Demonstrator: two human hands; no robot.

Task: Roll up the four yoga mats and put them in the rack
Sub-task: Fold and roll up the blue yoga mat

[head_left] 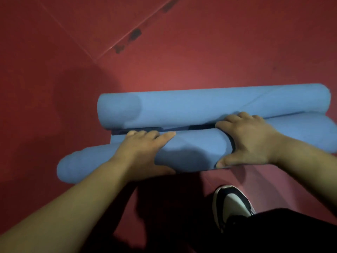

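Fingers [165,136] pressed together, your left hand [145,150] is gripping the near blue roll [193,150]; your right hand [248,141] is wrapping it too, a second roll [200,106] lying just behind on the red floor [182,61].

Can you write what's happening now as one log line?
near blue mat: rolled, uneven | left hand: grips it | right hand: grips it | far blue mat: rolled, on red floor | rack: not in view

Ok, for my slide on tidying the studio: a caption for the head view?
Left hand and right hand grip the nearer mat, rolled, beside the farther mat, also rolled, on the red floor.
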